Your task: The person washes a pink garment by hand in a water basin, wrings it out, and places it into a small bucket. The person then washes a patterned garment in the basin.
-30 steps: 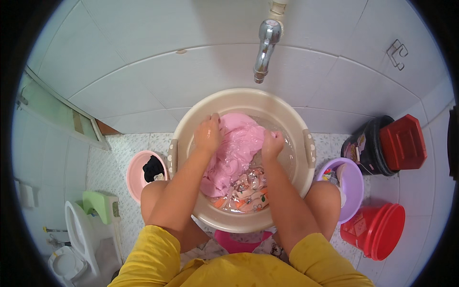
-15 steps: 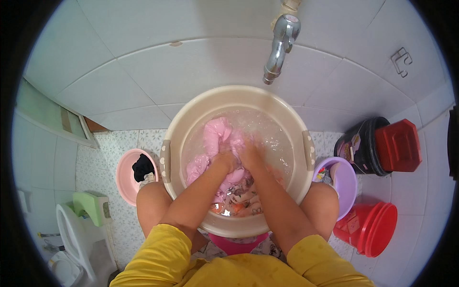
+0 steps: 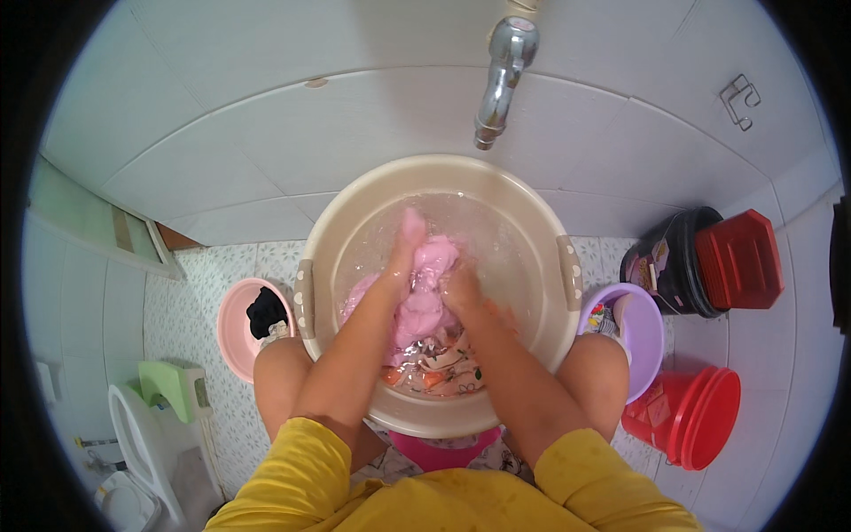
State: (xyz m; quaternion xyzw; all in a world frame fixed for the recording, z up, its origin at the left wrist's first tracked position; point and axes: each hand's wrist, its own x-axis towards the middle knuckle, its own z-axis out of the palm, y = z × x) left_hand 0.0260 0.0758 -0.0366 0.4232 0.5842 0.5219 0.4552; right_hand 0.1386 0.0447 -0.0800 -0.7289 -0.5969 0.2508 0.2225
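A large beige basin of water stands between my knees. Bunched in it is a wet pink garment. My left hand grips part of the pink cloth at its far left side, with some pink showing above the fingers. Lower and to the right, my right hand is closed on the right edge of the same cloth. Under the water nearer to me lies a pale patterned cloth with orange and dark prints, partly covered by the pink garment.
A chrome tap juts from the tiled wall above the basin. To the left sits a pink tub with dark clothing. Right are a purple tub with clothes, a black bucket and a red bucket.
My left hand has moved away from me and slightly left, taking pink cloth with it. The right hand stays near its place. The pink garment has bunched toward the middle.
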